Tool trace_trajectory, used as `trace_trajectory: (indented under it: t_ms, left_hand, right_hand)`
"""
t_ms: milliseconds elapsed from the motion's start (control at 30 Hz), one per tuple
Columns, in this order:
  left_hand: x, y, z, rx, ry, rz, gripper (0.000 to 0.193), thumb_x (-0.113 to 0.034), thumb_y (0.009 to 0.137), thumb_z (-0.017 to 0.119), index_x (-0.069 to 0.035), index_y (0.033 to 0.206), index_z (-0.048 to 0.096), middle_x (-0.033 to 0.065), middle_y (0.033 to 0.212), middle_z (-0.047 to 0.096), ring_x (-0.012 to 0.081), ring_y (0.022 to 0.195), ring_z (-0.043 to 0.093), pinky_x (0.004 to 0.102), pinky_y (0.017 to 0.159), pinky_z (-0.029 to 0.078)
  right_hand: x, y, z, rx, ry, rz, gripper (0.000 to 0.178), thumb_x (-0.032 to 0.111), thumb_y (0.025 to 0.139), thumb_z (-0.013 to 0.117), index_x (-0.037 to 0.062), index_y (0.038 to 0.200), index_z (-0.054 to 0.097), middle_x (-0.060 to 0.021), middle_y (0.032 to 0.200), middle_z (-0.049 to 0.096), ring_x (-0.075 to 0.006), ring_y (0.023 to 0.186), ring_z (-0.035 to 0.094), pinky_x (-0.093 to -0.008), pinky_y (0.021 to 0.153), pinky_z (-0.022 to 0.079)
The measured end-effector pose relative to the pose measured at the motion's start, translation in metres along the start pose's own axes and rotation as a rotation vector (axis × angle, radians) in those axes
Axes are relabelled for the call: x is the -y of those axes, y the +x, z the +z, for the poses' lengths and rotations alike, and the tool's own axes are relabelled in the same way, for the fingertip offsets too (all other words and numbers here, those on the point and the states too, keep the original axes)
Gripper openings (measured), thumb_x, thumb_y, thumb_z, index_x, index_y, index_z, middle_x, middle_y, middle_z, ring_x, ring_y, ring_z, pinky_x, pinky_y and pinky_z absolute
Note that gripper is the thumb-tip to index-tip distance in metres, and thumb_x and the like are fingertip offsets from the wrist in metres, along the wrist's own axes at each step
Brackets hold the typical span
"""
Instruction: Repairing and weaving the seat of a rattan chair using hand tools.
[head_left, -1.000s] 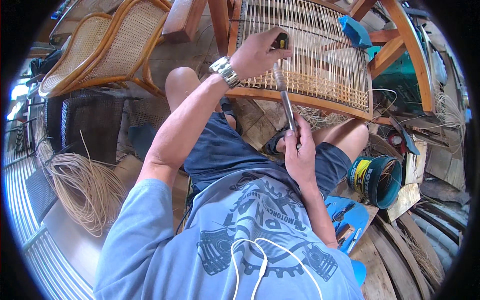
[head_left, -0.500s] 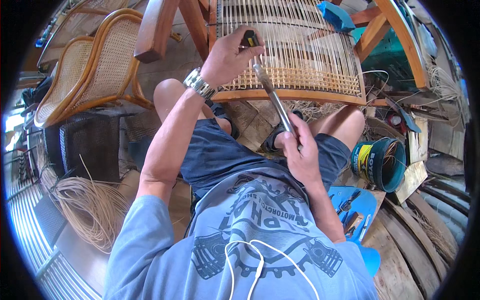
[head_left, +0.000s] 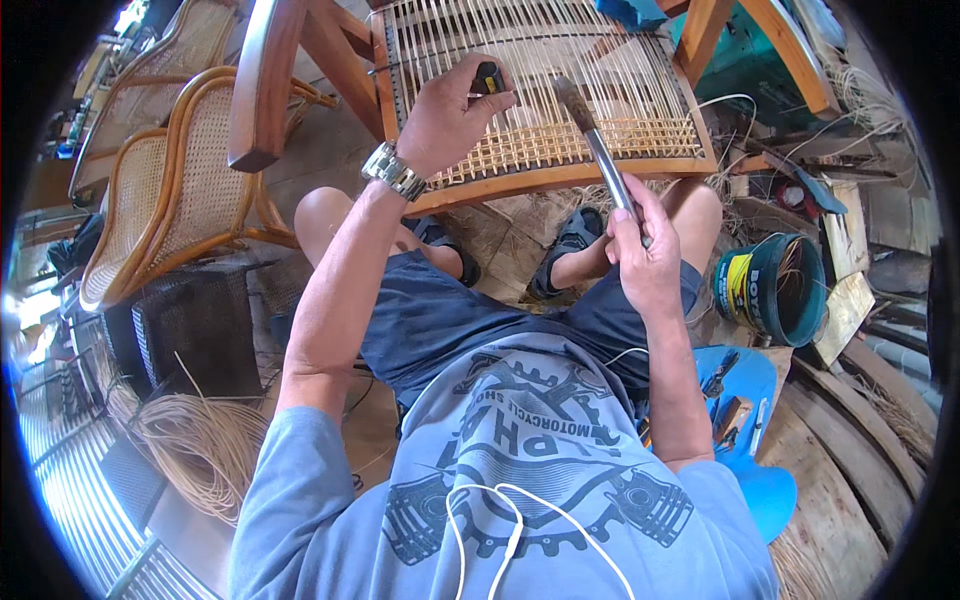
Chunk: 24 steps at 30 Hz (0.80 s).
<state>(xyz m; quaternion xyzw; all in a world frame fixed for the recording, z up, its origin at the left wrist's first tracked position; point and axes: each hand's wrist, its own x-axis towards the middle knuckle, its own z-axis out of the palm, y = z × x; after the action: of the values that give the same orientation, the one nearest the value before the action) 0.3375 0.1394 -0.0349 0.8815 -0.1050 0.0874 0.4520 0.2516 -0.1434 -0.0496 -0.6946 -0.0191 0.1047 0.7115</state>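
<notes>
My left hand (head_left: 447, 112), with a silver wristwatch (head_left: 394, 171) on the wrist, is closed around a black tool handle (head_left: 487, 78) with a yellow mark. It hangs over the left part of a woven seat panel (head_left: 560, 140) in a wooden chair frame; the tool's other end is hidden. My right hand (head_left: 645, 240) grips the lower end of a long silvery metal tool (head_left: 608, 165) with a brown, worn far end. That tool slants up to the left above the panel's strands. Dense weaving fills the panel's near edge, with long parallel strands beyond.
A dark green bucket (head_left: 790, 290) with cane strips stands to the right. Nearer lies a blue tray (head_left: 735, 375) holding hand tools. On the left are rattan chairs (head_left: 200, 170) and a coil of cane (head_left: 200, 440). Blue cloth (head_left: 632, 12) hangs at the panel's far edge.
My right hand has moved right, drawing the metal tool's far end away from the black handle. The left hand keeps its hold. My view has shifted slightly.
</notes>
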Motion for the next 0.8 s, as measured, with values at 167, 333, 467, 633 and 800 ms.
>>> trace_trajectory:
  t_ms: [167,333,467,633,800]
  left_hand:
    - [-0.004,0.004,-0.001,0.059,-0.003,0.002,0.019,-0.016,0.1,0.07,-0.007,0.115,0.064,0.0016,0.1,0.074,0.0072,0.089,0.068,0.027,0.08,0.052]
    - [-0.011,0.006,-0.001,0.031,0.042,0.083,0.02,-0.016,0.099,0.07,-0.007,0.115,0.064,0.0032,0.1,0.074,0.0095,0.091,0.068,0.0284,0.082,0.053]
    - [-0.001,0.006,0.006,0.087,0.018,0.044,0.021,-0.017,0.098,0.072,-0.007,0.115,0.064,0.0024,0.097,0.074,0.0094,0.09,0.068,0.0273,0.08,0.052]
    - [-0.014,0.004,-0.003,0.083,0.02,0.038,0.02,-0.015,0.098,0.072,-0.007,0.115,0.064,0.002,0.099,0.073,0.007,0.087,0.066,0.0256,0.078,0.052]
    - [0.002,0.002,-0.003,0.042,-0.042,0.063,0.021,-0.016,0.096,0.073,-0.006,0.111,0.062,0.0042,0.089,0.072,0.0096,0.075,0.065,0.0277,0.068,0.051]
  right_hand:
    - [-0.001,0.015,-0.001,-0.043,-0.047,-0.06,0.038,0.006,0.104,0.055,-0.0022,0.141,0.052,0.0032,0.086,0.053,-0.0028,0.071,0.047,-0.0201,0.061,0.041]
    - [-0.001,0.014,0.0,-0.048,-0.025,-0.063,0.038,0.006,0.103,0.057,-0.0028,0.14,0.053,0.0031,0.087,0.053,-0.0038,0.073,0.047,-0.0212,0.063,0.042]
    - [-0.002,0.013,0.002,-0.062,-0.057,-0.062,0.038,0.006,0.103,0.056,-0.0029,0.14,0.054,0.0015,0.089,0.054,-0.0046,0.075,0.048,-0.0216,0.066,0.043]
    - [-0.009,-0.004,-0.004,0.12,-0.151,-0.065,0.038,0.006,0.102,0.057,-0.0019,0.139,0.055,-0.0006,0.092,0.057,-0.0063,0.077,0.051,-0.0234,0.069,0.046]
    - [-0.003,-0.044,0.023,0.202,-0.171,-0.008,0.038,0.006,0.1,0.057,-0.0035,0.137,0.053,-0.0102,0.092,0.064,-0.0149,0.078,0.06,-0.0312,0.073,0.051]
